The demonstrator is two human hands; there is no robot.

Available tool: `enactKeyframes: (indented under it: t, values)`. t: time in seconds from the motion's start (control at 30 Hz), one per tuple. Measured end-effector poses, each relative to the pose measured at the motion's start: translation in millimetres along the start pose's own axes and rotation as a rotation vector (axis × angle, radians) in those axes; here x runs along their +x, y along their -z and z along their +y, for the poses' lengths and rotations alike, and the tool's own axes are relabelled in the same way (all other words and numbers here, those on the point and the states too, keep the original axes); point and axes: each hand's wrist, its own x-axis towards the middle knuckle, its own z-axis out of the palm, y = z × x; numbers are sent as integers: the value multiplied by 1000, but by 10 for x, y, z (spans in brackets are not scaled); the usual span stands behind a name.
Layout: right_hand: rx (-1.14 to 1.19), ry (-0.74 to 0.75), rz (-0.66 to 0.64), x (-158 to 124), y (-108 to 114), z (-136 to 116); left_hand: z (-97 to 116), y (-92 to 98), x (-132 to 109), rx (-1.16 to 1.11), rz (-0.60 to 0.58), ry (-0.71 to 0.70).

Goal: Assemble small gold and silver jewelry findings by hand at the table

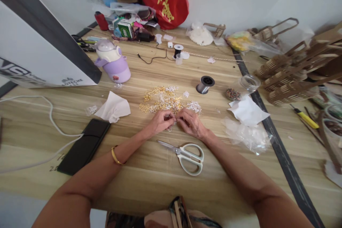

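My left hand (163,120) and my right hand (190,122) meet at the middle of the table, fingertips pinched close together. A small ring-like piece (170,129) shows just under the fingers; what each pinch grips is too small to make out. Just beyond the hands lie loose gold jewelry findings (160,96) and a little heap of silver pins (195,107). Scissors with pale green handles (184,155) rest on the wood between my forearms, blades pointing left. A spool of thin wire (205,84) stands beyond my right hand.
A black phone (84,146) and white cable (50,114) lie left, near a crumpled tissue (114,107). A purple bottle (114,66) stands behind. Right are a jar of beads (242,88), clear plastic bags (248,135) and stacked wooden baskets (288,74).
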Motion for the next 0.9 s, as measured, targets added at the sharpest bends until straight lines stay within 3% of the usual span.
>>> enactKeyframes:
  t: [0.67, 0.9]
  values:
    - [-105, -12, -11, -35, -29, -26, 70, -14, -21, -33, -19, 121]
    - [-106, -13, 6, -43, -38, -19, 137, -8, -44, -140, -62, 189]
